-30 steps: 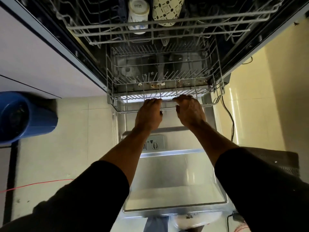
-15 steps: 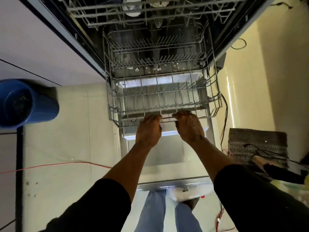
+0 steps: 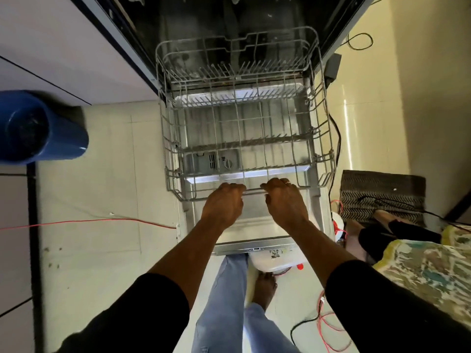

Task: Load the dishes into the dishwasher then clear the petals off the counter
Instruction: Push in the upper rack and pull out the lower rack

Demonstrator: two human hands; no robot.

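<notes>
Starting at your far left, a blue bin stands on the tiled floor beside the pale cabinet front. A red cable runs along the floor from the left edge to the near left corner of the dishwasher door. The dishwasher is in the middle of your view, with its door lying flat and open toward you. The lower rack sits mostly out of the dark tub and over the door, its front edge short of the door's outer edge. Through the rack's wires near its front left corner you can see the detergent dispenser set in the door. Your left hand grips the top wire of the rack's front edge, fingers curled over it, left of centre. Your right hand, wearing a ring, grips the same wire just beside it, fingers curled over in the same way. Below your arms are your legs in pale jeans and a bare foot, near a white object that lies under the door's outer edge. A black cable runs down the floor along the rack's right side. Further right a woven mat lies on the floor, and a patterned cloth fills the lower right.
</notes>
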